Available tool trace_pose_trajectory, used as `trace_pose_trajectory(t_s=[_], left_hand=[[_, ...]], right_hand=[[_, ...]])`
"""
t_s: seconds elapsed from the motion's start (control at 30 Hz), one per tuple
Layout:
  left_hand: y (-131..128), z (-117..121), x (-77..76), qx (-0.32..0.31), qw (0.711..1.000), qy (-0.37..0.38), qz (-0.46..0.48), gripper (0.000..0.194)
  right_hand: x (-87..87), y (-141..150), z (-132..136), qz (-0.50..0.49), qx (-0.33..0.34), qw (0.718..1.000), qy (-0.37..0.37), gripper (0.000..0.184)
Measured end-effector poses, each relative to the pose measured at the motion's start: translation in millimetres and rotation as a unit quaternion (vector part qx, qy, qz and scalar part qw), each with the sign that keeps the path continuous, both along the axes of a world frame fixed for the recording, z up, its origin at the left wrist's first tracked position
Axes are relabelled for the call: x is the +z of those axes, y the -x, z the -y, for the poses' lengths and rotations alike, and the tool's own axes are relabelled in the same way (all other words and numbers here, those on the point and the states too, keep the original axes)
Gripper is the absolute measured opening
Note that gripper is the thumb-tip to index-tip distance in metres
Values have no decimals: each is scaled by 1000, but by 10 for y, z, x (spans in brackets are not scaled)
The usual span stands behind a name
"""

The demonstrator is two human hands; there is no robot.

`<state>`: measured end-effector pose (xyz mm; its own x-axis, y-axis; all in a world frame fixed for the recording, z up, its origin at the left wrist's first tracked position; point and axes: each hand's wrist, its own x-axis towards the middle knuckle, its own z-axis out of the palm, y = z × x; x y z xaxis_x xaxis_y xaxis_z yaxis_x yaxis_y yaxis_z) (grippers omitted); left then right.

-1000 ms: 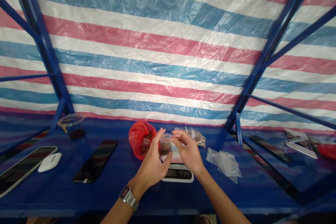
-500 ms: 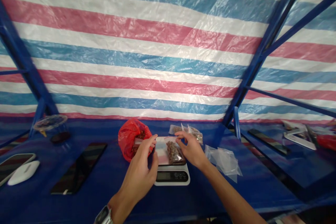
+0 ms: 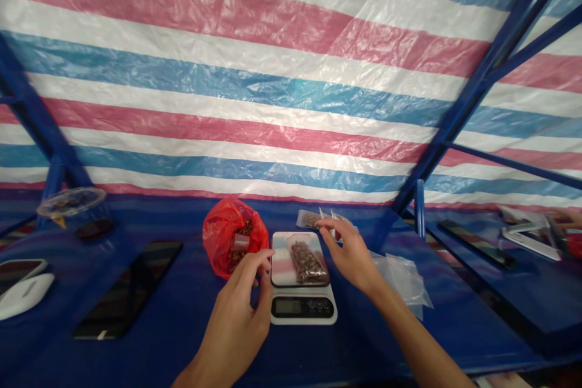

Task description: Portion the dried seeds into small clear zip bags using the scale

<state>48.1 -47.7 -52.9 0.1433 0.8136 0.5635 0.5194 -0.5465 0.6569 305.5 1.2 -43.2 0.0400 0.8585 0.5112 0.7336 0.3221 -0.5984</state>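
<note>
A clear plastic bag (image 3: 308, 262) full of small brown bits lies on a digital kitchen scale (image 3: 300, 291). The bag sits on the right half of the scale's flat top and leans a bit to one side. The scale stands near the middle of the blue tabletop (image 3: 182, 339). Its black display (image 3: 302, 307) faces the person. The left hand (image 3: 234, 321) is just beside the left side of the scale, with its fingers curled in and its thumb down. Nothing can be seen in it, and it does not touch the bag. The right hand (image 3: 350, 254) is over the far right corner of the scale, with its fingers open and a little spread. Its fingertips (image 3: 324, 224) reach toward some small sealed bags (image 3: 310, 219) of brown bits behind the scale, but I cannot tell if they touch them. A red plastic bag (image 3: 231, 236) sits open just left of the scale, with brown bits and a small clear bag (image 3: 240, 242) in it. Some empty clear bags (image 3: 402, 282) lie to the right of the scale. A black phone (image 3: 128, 288) lies flat on the left part of the tabletop. Past it, near the left edge, is a white computer mouse (image 3: 25, 297). A clear plastic cup (image 3: 71, 206) stands at the far left corner. Behind it all hangs a striped pink, white and blue tarp (image 3: 273, 91) on a blue metal frame (image 3: 482, 85).
</note>
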Motion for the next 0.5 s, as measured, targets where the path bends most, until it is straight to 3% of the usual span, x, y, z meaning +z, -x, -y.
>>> trace_pose_trajectory(t_s=[0.17,0.37,0.5], left_hand=[[-25,-58,-62,0,1000,9,28,28],[-44,27,45,12,998,40,50,24],[-73,-3,38,14,997,30,73,20]], right_hand=[[0,60,111,27,-4,1000,10,30],[175,75,188,66,-18,998,-7,32],[218,128,181,104,-44,994,7,35]])
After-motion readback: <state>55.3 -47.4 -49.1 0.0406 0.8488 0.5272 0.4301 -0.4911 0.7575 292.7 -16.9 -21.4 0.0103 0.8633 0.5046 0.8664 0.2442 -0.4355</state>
